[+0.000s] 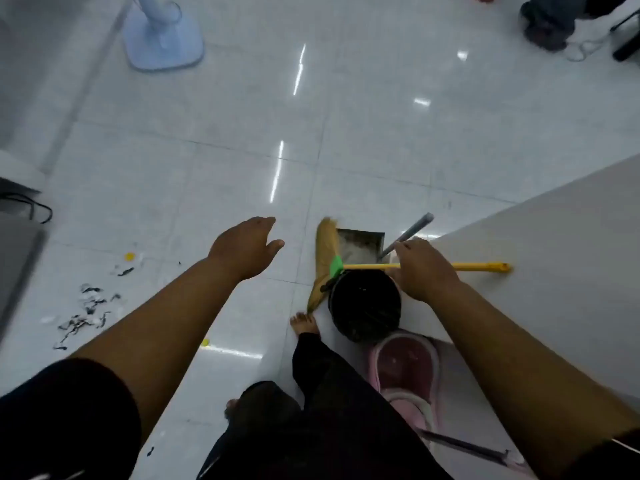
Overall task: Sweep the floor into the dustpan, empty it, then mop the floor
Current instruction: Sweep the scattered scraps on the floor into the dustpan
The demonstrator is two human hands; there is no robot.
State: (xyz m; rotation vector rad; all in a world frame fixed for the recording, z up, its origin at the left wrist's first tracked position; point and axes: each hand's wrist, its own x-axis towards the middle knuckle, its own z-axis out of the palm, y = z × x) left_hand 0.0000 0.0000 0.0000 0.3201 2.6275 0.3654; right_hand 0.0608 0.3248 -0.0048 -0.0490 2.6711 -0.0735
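A straw broom with a green collar and a yellow handle leans across a black bin. My right hand curls round that yellow handle, close to the dustpan's grey handle. The grey metal dustpan stands just behind the broom head with pale dust in it. My left hand hangs over the floor with relaxed fingers and holds nothing. Black and white scraps and a yellow bit lie on the white tiles at the left.
A pink mop bucket with a mop handle stands near my bare feet. A white counter side fills the right. A pale blue fan base sits far left, another person's feet far right, a black cable left.
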